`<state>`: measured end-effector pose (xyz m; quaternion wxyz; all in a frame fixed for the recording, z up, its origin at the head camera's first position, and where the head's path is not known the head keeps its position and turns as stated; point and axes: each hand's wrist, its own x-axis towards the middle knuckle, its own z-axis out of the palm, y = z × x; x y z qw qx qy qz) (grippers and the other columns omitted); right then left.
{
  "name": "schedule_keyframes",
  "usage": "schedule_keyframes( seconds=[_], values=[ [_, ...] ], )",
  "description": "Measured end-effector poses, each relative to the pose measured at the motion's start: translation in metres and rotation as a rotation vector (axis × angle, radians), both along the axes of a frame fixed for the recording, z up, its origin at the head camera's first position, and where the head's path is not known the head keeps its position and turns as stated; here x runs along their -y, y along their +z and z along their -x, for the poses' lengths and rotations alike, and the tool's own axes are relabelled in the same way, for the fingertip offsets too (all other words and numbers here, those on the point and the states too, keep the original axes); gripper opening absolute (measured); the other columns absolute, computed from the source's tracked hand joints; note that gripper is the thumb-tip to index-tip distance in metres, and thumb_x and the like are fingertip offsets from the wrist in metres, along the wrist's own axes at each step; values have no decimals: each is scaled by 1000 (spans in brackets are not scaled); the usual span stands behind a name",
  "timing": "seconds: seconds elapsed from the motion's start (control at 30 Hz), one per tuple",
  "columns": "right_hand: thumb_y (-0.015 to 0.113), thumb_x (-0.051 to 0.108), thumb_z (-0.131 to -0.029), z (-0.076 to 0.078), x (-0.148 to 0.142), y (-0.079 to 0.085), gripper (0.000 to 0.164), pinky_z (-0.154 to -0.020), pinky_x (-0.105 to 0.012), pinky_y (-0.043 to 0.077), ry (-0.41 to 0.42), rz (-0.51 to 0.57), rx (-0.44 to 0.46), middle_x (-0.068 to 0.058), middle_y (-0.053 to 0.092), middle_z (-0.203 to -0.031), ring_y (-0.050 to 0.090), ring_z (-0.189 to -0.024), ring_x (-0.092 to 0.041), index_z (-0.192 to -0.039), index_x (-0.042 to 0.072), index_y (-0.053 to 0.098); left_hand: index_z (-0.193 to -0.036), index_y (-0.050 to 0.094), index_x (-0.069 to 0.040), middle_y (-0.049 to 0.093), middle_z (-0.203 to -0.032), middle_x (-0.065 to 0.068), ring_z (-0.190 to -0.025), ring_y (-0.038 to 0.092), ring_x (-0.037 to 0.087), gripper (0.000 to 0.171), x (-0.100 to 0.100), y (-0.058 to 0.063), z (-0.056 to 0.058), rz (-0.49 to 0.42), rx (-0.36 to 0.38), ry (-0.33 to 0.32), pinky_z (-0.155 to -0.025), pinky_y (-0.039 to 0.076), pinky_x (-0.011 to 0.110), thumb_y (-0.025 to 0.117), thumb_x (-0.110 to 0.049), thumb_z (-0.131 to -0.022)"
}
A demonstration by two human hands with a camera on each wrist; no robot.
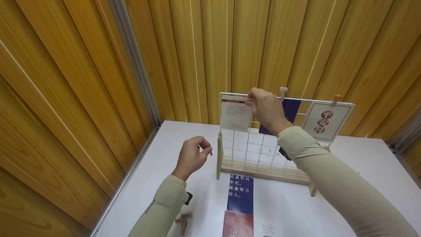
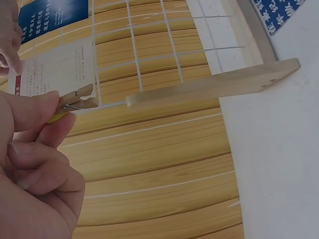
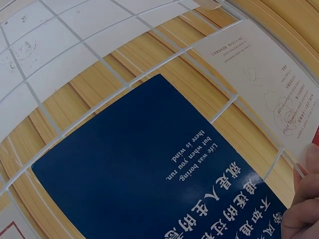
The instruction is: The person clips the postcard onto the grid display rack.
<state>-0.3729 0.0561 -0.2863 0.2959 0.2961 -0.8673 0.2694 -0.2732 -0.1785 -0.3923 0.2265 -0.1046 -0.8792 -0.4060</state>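
Between thumb and forefinger, my left hand (image 1: 192, 156) pinches a small wooden clothespin (image 2: 77, 101), left of the wire grid rack (image 1: 218, 158). A bit of yellow shows at the clothespin's end in the left wrist view. At the rack's top left, my right hand (image 1: 268, 107) holds a white printed card (image 1: 235, 115) by its upper right corner, against the grid. The card has a red band along its top. Partly behind the right hand hangs a dark blue card (image 1: 291, 110), under a clip with a white heart (image 1: 283, 90).
A cream card (image 1: 326, 121) hangs at the rack's right end from an orange-topped clip (image 1: 337, 98). On the white table (image 1: 204, 197) lie a blue card (image 1: 241, 199), a red card (image 1: 238, 225) and several clothespins (image 1: 184, 222). Wood-patterned walls (image 1: 210, 49) stand behind and to the left.
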Motion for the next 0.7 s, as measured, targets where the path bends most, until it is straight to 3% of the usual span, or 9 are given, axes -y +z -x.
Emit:
schedule_keyframes(
  seconds=[0.3,0.43,0.7],
  values=[
    [70,8,-92,4,0,2,10,-59,-43,53,6,0,-57,-14,71,-90,67,-72,-29,-95,2,63,-81,69,-10,62,-76,-6,-68,51,11,13,-13,27,14,48,-91,-45,-60,44,28,72,1,-87],
    [70,10,-92,5,0,4,12,-52,-40,49,10,14,-77,-16,72,-89,66,-66,-28,-95,2,62,-82,69,-9,62,-77,-6,-69,51,12,11,-17,37,18,49,-100,-59,-60,44,28,72,0,-87],
    [70,9,-93,7,0,5,13,-58,-42,53,22,21,-52,-17,73,-94,70,-74,-31,-99,2,61,-81,67,-10,62,-79,-4,-67,50,12,13,-24,57,27,81,-110,-64,-59,42,27,71,1,-87]
  ],
)
